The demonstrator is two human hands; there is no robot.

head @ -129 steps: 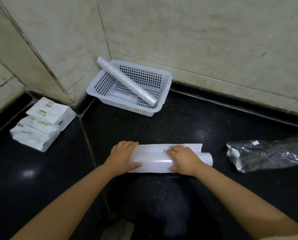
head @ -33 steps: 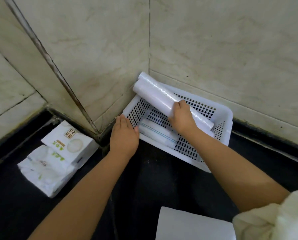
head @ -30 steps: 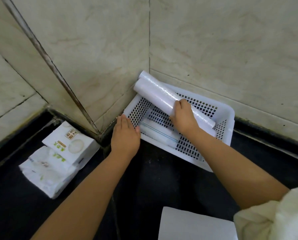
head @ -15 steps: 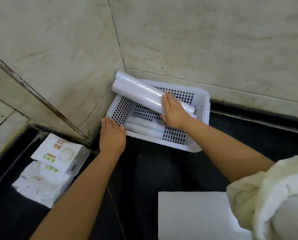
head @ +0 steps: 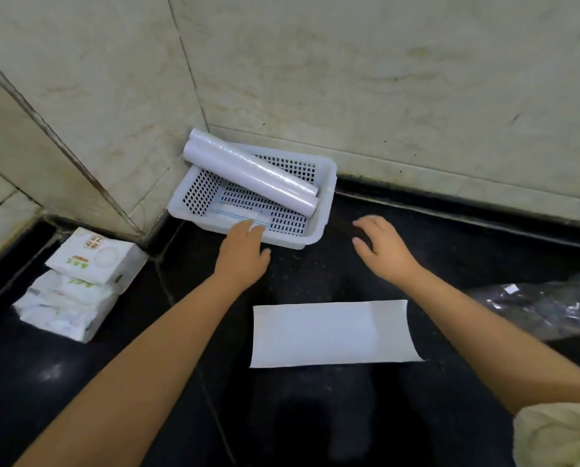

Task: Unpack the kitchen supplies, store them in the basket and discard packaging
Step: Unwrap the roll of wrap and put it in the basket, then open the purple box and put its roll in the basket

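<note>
Head view: both hands empty, over the dark counter in front of the basket.
Left hand (head: 243,254): spread flat, holding nothing; fingertips touch the basket's near rim.
Right hand (head: 384,247): fingers loosely curled, nothing in them; just right of the basket's near right corner, apart from it.
Basket (head: 327,200): white, perforated, pushed into the corner where the tiled walls meet.
Rolls (head: 248,173): two white rolls side by side, lying diagonally across the basket; far ends stick up over its back left corner, near ends sit by its right wall.
Flat pack (head: 236,212): thin white item with blue lines, on the basket floor under the rolls; what it is, cannot tell.
Paper sheet (head: 332,333): white, flat on the counter, near side of the basket, between the forearms.
Plastic wrapper (head: 548,305): clear, crumpled, well right of the basket.
Tissue packs (head: 79,281): white stack, well left of the basket, past the wall corner.
</note>
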